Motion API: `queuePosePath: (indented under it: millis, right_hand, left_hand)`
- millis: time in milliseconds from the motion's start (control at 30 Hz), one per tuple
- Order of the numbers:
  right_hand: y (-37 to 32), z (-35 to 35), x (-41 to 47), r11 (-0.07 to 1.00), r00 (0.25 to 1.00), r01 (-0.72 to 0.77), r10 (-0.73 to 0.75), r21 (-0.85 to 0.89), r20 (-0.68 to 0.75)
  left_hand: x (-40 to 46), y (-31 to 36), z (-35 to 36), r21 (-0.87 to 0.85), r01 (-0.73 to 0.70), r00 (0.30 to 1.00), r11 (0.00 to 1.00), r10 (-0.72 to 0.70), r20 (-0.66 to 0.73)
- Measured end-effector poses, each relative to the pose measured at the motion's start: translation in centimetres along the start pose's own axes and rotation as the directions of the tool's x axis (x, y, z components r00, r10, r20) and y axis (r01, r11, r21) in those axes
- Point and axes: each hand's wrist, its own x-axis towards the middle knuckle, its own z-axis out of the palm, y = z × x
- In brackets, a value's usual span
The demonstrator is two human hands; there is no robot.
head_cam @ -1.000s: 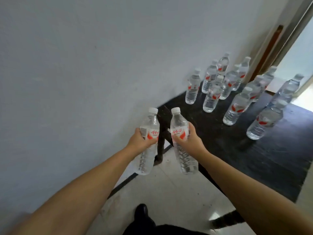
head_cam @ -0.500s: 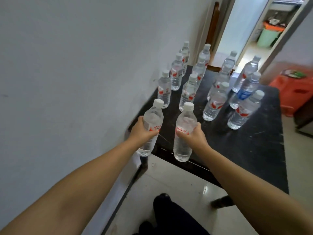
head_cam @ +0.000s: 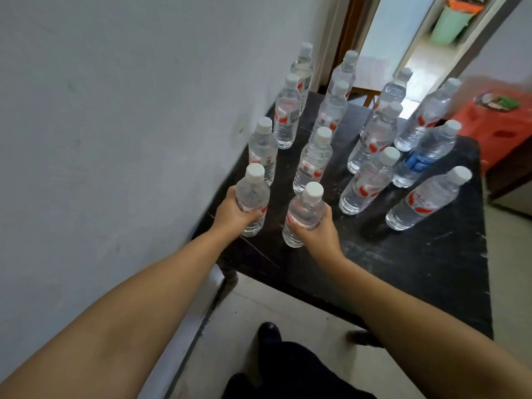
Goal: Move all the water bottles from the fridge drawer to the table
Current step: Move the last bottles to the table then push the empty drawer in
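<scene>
My left hand (head_cam: 231, 216) grips a clear water bottle (head_cam: 253, 197) with a white cap and red label, upright over the black table's near left corner. My right hand (head_cam: 316, 231) grips a second such bottle (head_cam: 302, 214) beside it, a little nearer the table's middle. Whether their bases touch the black table (head_cam: 417, 269) I cannot tell. Several more water bottles (head_cam: 313, 159) stand upright in rows further back on the table; one has a blue label (head_cam: 419, 161). The fridge drawer is out of view.
A grey wall (head_cam: 115, 125) runs along the table's left side. A red plastic stool (head_cam: 506, 125) stands beyond the table's right corner. An open doorway (head_cam: 403, 44) lies behind the table. My dark shoes (head_cam: 269, 332) are on the tiled floor at the table's front edge.
I have stepped closer to the table. Both hands have carried their bottles forward from in front of the table's edge to over its near left corner.
</scene>
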Motion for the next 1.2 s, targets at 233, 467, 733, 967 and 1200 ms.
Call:
queuePosePath:
  millis: [233, 467, 733, 967, 1200]
  right_hand:
    - [1.0, 0.2, 0.3, 0.999, 1.000, 0.011, -0.011, -0.047, -0.006]
    - [0.8, -0.3, 0.5, 0.993, 0.996, -0.035, 0.043, -0.114, 0.074]
    - [-0.1, 0.0, -2.1, 0.846, 0.930, -0.294, 0.360, -0.445, 0.069]
    - [-1.4, 3.1, -7.2, 0.786, 0.960, 0.028, 0.152, -0.617, 0.237]
    - [-2.6, 9.1, -10.6, 0.616, 0.837, 0.358, 0.120, -0.701, 0.534]
  left_hand:
    - [0.3, -1.6, 0.1, 0.012, 0.012, 0.999, 1.000, -0.012, 0.030]
    - [-0.4, -1.5, 0.0, 0.009, 0.119, 0.990, 0.993, -0.119, 0.074]
    - [-4.0, -1.7, -2.7, 0.132, 0.162, 0.975, 0.978, -0.179, 0.130]
    - [-9.5, -3.6, -5.3, 0.170, 0.104, 0.986, 0.980, -0.124, 0.111]
    - [-16.1, -8.7, -10.0, 0.245, 0.216, 0.974, 0.945, -0.227, 0.021]
